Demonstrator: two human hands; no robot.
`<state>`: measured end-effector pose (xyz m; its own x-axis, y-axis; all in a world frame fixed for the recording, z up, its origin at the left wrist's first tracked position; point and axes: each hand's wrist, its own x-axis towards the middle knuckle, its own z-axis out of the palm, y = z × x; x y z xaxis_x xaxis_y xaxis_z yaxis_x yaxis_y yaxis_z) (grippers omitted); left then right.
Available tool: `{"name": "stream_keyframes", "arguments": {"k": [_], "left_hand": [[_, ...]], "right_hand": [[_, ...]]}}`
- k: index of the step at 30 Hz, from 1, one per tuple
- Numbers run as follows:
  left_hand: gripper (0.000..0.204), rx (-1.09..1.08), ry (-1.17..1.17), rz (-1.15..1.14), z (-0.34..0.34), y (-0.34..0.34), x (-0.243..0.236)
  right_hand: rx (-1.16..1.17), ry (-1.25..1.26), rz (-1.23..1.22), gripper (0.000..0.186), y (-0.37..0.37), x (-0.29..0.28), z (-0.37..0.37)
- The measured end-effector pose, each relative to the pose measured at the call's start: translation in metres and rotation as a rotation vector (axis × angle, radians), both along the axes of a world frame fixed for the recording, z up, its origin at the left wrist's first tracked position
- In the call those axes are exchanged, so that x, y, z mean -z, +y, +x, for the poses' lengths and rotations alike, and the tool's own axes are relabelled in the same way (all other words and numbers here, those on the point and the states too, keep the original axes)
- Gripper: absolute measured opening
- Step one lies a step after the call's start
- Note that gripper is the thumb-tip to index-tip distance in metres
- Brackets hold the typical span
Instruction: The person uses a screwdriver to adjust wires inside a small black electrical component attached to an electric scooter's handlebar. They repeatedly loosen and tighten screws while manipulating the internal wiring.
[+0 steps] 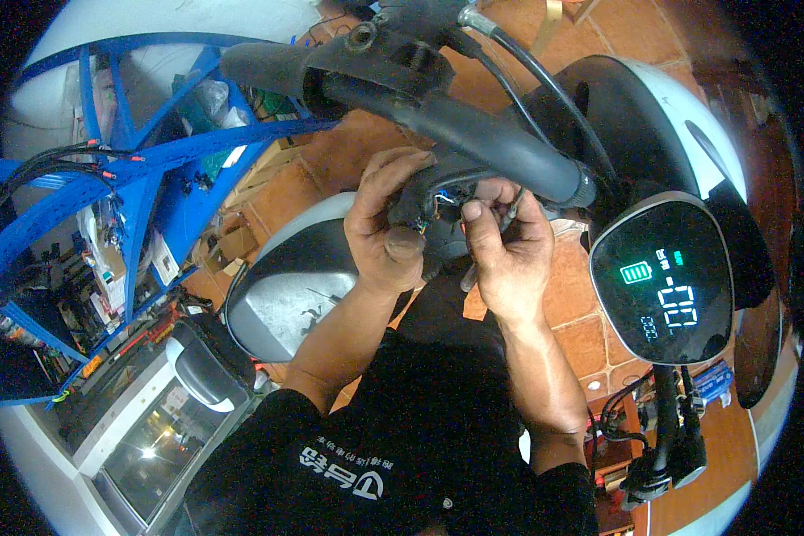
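A black handlebar tube (473,134) of a scooter or e-bike crosses above my hands. My left hand (384,214) is closed around a black curved housing (411,198) just under the tube. Thin coloured wires (441,202) come out of the housing's open side. Close by on the right, my right hand (514,250) is closed in a pinch, thumb against fingers, on a thin wire. Its far end is hidden among the fingers.
At the right a lit dash display (661,281) stands on the vehicle. Black cables (554,85) run by the tube's right end. A blue metal rack (165,161) fills the left. An oval, dark-rimmed panel (281,308) lies left of my forearm. Orange tiles (567,290) cover the floor.
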<state>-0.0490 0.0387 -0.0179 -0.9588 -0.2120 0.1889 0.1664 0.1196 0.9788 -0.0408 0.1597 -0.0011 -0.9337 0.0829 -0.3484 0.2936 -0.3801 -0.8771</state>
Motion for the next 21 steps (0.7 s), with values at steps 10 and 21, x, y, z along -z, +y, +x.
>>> {"name": "stream_keyframes", "arguments": {"k": [10, 21], "left_hand": [[0.081, 0.049, -0.026, -0.141, 0.001, -0.001, -0.009], [0.076, 0.051, 0.059, -0.350, 0.004, -0.001, -0.012]], "right_hand": [[-0.019, 0.015, 0.045, 0.012, 0.002, 0.002, 0.002], [-0.047, -0.062, -0.011, 0.016, 0.007, 0.005, 0.004]]}}
